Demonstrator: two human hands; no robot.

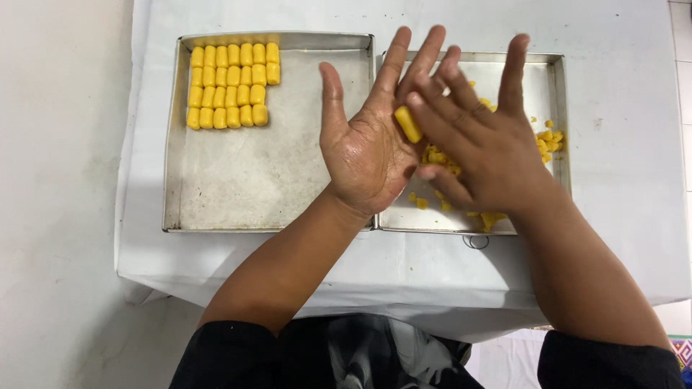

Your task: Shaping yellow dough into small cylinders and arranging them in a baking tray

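Now, left hand (367, 155) flat open, right hand (479, 144) spread across it, yellow dough piece (408, 124) pressed between both hands.

this looks like a small food-making spot, a home kitchen or a modest bakery workroom; which of the two cannot be told. a table (620, 180) draped in a white cloth fills most of the frame, standing on a pale, plain floor (58, 216) seen at the left. two worn metal baking trays (173, 144) sit side by side on the cloth. neat rows of yellow dough pieces (232, 85) lie in the upper left tray, and loose yellow dough bits (549, 140) are scattered in the right one.
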